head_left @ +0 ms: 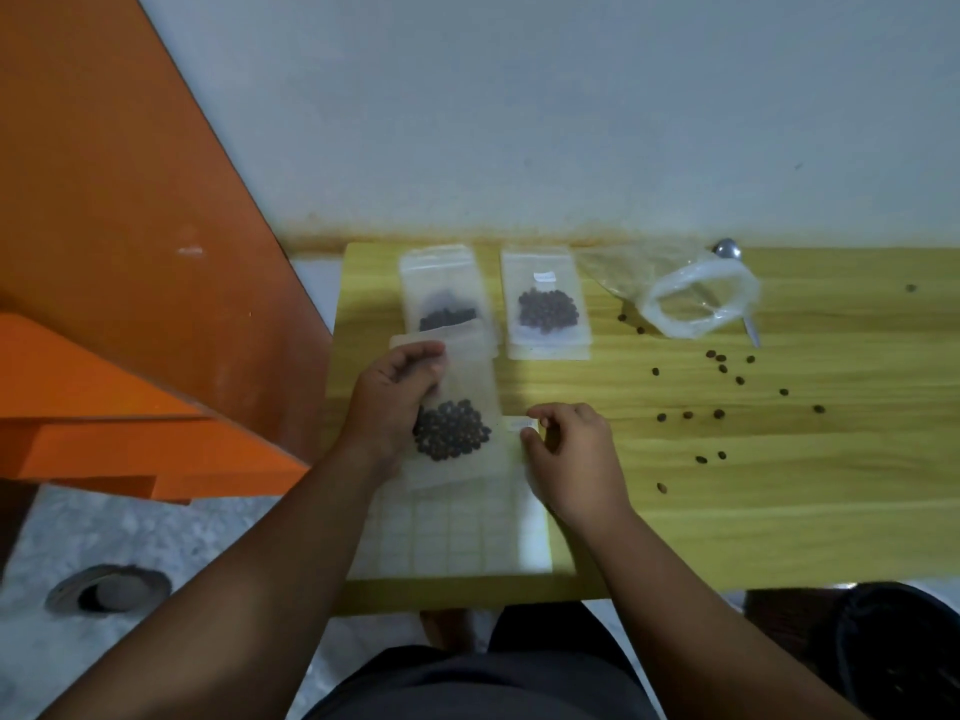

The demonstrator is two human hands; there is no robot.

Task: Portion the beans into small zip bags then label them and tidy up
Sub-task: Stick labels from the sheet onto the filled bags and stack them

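Left hand (393, 402) grips bean bag (470, 387); right hand (574, 457) pinches label (519, 424) beside it.

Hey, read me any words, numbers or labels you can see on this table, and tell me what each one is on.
No text here can be read.
Bag sticker on the far right zip bag: too small and blurred to read.
Loose sticker pinched by the right hand: blurred, unreadable.
Label sheet: a grid, no print visible.
Near zip bag gripped by the left hand: no label visible.
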